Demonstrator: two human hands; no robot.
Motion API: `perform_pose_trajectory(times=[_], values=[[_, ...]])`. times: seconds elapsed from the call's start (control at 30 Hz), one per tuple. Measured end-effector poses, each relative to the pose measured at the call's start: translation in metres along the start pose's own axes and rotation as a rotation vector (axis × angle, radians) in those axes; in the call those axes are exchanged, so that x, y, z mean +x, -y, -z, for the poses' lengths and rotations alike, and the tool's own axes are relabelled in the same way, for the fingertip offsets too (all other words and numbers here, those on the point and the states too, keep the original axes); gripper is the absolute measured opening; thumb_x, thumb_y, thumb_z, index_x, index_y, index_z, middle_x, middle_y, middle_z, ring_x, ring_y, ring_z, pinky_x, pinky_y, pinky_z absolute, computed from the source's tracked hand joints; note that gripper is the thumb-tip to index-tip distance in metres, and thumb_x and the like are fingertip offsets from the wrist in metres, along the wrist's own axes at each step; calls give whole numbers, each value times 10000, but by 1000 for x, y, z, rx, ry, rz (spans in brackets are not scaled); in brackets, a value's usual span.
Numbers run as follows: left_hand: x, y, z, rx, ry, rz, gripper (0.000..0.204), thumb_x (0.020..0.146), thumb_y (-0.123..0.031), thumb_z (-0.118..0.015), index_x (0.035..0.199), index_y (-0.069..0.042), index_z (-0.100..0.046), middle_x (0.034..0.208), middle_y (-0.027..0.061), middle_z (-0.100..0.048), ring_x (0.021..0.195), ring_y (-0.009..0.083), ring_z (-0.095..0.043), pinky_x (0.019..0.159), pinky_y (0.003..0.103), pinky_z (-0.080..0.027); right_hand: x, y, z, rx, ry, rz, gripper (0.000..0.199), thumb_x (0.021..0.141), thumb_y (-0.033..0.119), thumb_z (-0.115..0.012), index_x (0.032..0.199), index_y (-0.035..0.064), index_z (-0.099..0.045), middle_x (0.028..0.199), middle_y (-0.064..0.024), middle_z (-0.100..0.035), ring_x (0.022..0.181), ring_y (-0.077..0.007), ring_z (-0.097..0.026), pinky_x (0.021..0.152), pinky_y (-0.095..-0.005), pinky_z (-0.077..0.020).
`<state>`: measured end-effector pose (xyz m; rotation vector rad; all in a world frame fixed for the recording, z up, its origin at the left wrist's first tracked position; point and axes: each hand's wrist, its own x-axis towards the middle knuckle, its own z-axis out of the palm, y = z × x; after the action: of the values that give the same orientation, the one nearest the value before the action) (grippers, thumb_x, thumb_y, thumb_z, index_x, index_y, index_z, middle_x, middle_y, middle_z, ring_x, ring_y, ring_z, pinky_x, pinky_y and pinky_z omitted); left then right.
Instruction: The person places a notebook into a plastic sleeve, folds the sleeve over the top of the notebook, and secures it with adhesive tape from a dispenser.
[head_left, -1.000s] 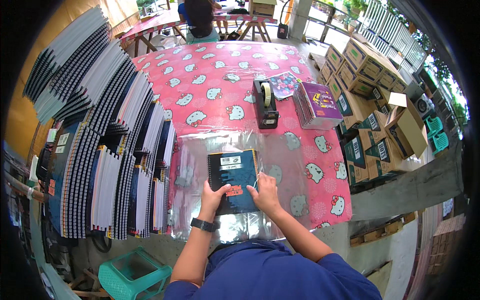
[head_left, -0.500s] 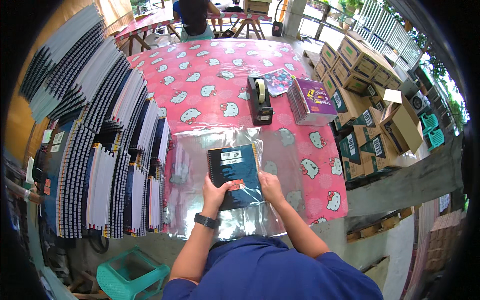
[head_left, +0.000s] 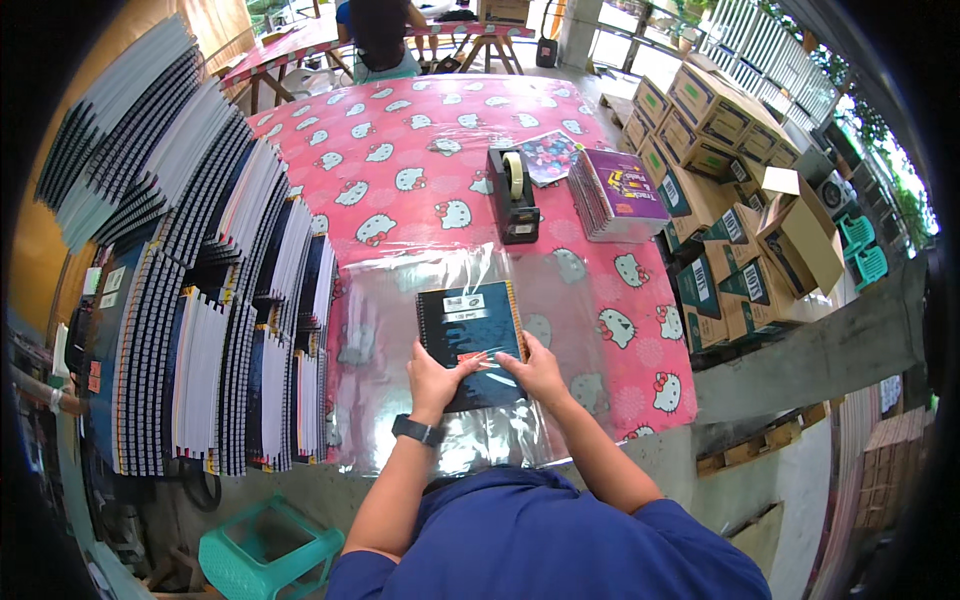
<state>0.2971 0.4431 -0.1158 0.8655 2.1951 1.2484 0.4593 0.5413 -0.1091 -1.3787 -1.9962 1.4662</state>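
Observation:
A dark blue and black spiral notebook (head_left: pixel 472 325) lies in front of me, a pale label near its top and its coil along the left side. Clear plastic sheets (head_left: pixel 375 290) spread beneath it on the table. My left hand (head_left: pixel 436 382), with a dark watch on the wrist, grips the notebook's lower left edge, its thumb across the cover. On the opposite edge my right hand (head_left: pixel 538 372) holds on, its thumb also reaching over the cover. Both thumbs come close together near a small orange label. The fingers under the edges are partly hidden.
Tall stacks of spiral notebooks (head_left: pixel 205 340) line the left. Beyond the plastic stand a tape dispenser (head_left: pixel 518 215) and a pile of purple books (head_left: pixel 625 195). Cardboard boxes (head_left: pixel 715 105) rise at right; a green stool (head_left: pixel 260 555) sits lower left. A person (head_left: pixel 380 30) sits at a far table.
My right hand has shifted inward, its thumb now lying over the notebook's cover rather than at the right edge. The left thumb has slid slightly right across the orange label.

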Motion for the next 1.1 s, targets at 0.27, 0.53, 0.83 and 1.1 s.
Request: perform_pose_trajectory(times=[0.27, 0.53, 0.83, 1.1], values=[[13, 28, 10, -111, 44, -36, 829, 565, -268, -849, 1209, 36, -425, 1052, 192, -619, 972, 287, -614, 844, 353, -478, 13, -20, -2, 448, 56, -33, 620, 822, 108, -648, 1304, -136, -342, 1216, -229, -535, 1103, -231, -542, 930, -300, -423], [8, 2, 1, -46, 56, 12, 796, 571, -272, -843, 1198, 16, -447, 1048, 165, -629, 933, 276, -625, 823, 369, -486, 19, -42, -15, 561, 148, 58, 633, 815, 107, -645, 1345, -52, -337, 1149, -203, -579, 1007, -249, -591, 877, -323, -448], [10, 14, 5, -12, 8, -73, 766, 652, -322, -812, 1188, 58, -419, 1041, 193, -622, 945, 274, -623, 821, 363, -485, 6, -10, -19, 28, -158, 112, 849, 636, 327, -805, 1283, -29, -386, 1071, -212, -589, 1050, -383, -507, 917, -429, -406], [15, 28, 18, -210, 102, -35, 656, 694, -209, -771, 1214, 14, -440, 1042, 161, -630, 947, 252, -623, 833, 338, -478, 4, 4, -40, -364, -465, 302, 849, 562, 333, -853, 1199, -60, -452, 1017, -184, -621, 930, -283, -612, 832, -361, -473]])
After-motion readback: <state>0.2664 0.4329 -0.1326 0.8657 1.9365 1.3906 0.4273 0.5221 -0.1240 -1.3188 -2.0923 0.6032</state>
